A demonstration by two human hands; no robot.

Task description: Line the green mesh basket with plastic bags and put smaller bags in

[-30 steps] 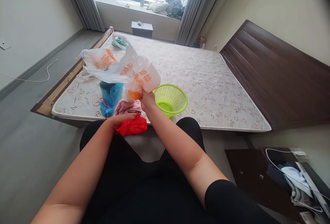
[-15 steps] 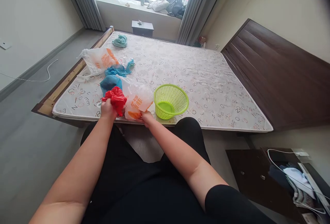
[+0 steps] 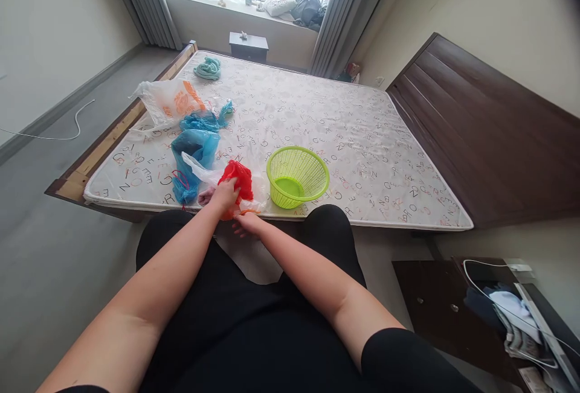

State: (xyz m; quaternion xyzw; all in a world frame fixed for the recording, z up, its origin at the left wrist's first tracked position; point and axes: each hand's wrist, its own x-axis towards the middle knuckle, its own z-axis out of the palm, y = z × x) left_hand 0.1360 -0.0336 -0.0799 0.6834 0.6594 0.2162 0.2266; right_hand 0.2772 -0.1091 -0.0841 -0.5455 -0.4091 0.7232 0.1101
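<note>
My left hand is closed around a crumpled red plastic bag, over the white plastic bag with orange print. My right hand grips the white bag's near rim at the mattress edge, thumb above and fingers stretched out below. Close by on the left lies an open blue plastic bag with something dark inside. A pinkish bundle shows beside my left wrist. Just right of the white bag stands a lime-green plastic basket, upright, its inside bare.
These things rest on the letter-printed mattress. Farther back lie another blue bag, a spread white bag and a coiled teal cloth. A dark headboard rises at right; an open drawer unit sits below it.
My left hand has carried the red bag rightward over the white bag, which now looks flatter. More of the blue bag and the pinkish bundle show. My right hand's fingers have spread.
</note>
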